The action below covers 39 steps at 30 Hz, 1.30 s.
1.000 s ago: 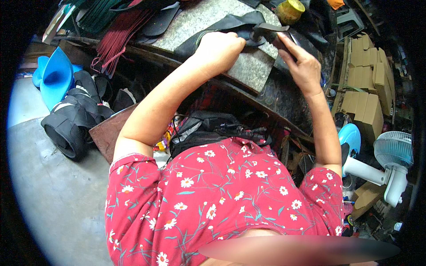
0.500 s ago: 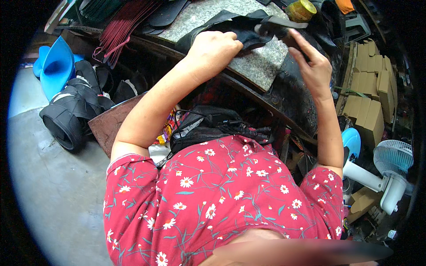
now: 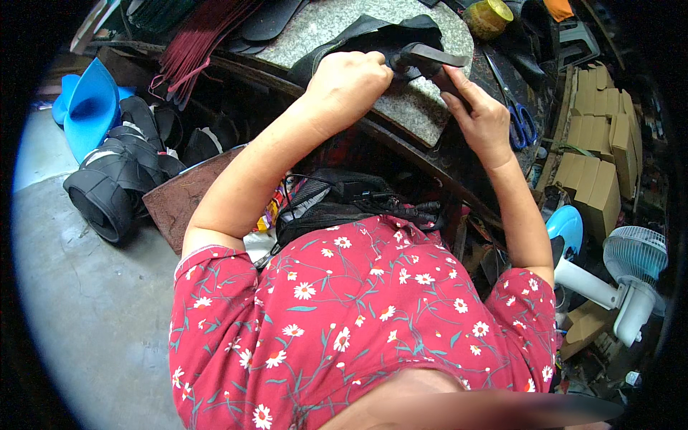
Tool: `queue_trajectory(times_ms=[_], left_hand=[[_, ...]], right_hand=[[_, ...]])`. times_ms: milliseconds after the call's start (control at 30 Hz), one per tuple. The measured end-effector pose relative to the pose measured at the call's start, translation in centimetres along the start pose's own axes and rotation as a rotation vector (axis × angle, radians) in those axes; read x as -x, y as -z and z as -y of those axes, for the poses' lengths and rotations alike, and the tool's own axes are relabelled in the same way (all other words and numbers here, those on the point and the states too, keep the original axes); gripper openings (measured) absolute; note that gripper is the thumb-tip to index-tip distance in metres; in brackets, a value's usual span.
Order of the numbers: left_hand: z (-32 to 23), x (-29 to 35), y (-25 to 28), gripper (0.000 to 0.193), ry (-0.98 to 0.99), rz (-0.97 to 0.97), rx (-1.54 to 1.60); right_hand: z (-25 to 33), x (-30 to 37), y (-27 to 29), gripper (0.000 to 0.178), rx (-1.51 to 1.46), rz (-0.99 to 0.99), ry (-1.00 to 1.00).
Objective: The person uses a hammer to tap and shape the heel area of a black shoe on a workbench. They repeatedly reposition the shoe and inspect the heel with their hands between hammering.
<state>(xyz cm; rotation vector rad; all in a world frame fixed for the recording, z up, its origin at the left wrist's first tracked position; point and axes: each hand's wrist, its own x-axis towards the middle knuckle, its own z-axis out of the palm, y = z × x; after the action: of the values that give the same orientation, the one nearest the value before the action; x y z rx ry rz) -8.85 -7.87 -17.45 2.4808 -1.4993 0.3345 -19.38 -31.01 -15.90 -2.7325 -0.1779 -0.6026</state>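
Note:
At the stone slab (image 3: pixel 416 115), my left hand (image 3: pixel 349 80) is closed on a black, leather-like piece (image 3: pixel 387 37) lying across the slab's surface. The edge gripped by the fingertips is partly hidden. My right hand (image 3: pixel 481 118) wraps round the handle of a hammer (image 3: pixel 430 56). Its dark head, with a round face and a long flat peen, is just right of my left fingers, low over the piece. Whether the head touches the piece I cannot tell. Blue-handled scissors (image 3: pixel 522 122) lie on the dark bench to the right of my right hand.
A yellow jar (image 3: pixel 489 18) stands behind the scissors. Dark red strips (image 3: pixel 208 43) hang over the bench's left side. Black shoe parts (image 3: pixel 107 193) and blue sheets (image 3: pixel 92 104) are at left. Folded cardboard boxes (image 3: pixel 588 186) and a white fan (image 3: pixel 634 272) stand at right.
My right hand has moved left and slightly down with the hammer, bringing its head close to my left fingers. The scissors now show more fully. My left hand is nearly still.

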Motion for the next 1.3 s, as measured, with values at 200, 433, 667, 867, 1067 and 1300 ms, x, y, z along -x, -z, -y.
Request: queue_trajectory(times_ms=[200, 433, 667, 867, 1067, 1300], left_hand=[[-0.2, -0.1, 0.3, 0.010, 0.013, -0.020, 0.001], [-0.3, -1.5, -1.0, 0.006, -0.057, -0.105, -0.002], [0.1, -11.1, -4.5, 0.010, -0.109, -0.174, -0.129], [2.1, -8.4, -3.2, 0.014, 0.131, -0.103, -0.080], [2.0, -6.9, -2.4, 0.012, -0.162, 0.009, -0.025], [1.6, -7.5, -2.7, 0.012, -0.089, 0.065, -0.058]], right_hand=[[0.2, -0.4, 0.2, 0.045, -0.203, -0.078, -0.001], [-0.7, 0.4, 0.2, 0.042, 0.034, 0.048, -0.057], [-7.0, -3.3, 0.6, 0.044, 0.289, -0.015, -0.344], [-7.5, -2.7, -0.4, 0.046, 0.261, -0.034, -0.367], [-7.2, -3.0, 1.7, 0.044, 0.054, -0.142, -0.316], [-4.6, -2.4, 0.7, 0.044, 0.094, 0.054, -0.395]])
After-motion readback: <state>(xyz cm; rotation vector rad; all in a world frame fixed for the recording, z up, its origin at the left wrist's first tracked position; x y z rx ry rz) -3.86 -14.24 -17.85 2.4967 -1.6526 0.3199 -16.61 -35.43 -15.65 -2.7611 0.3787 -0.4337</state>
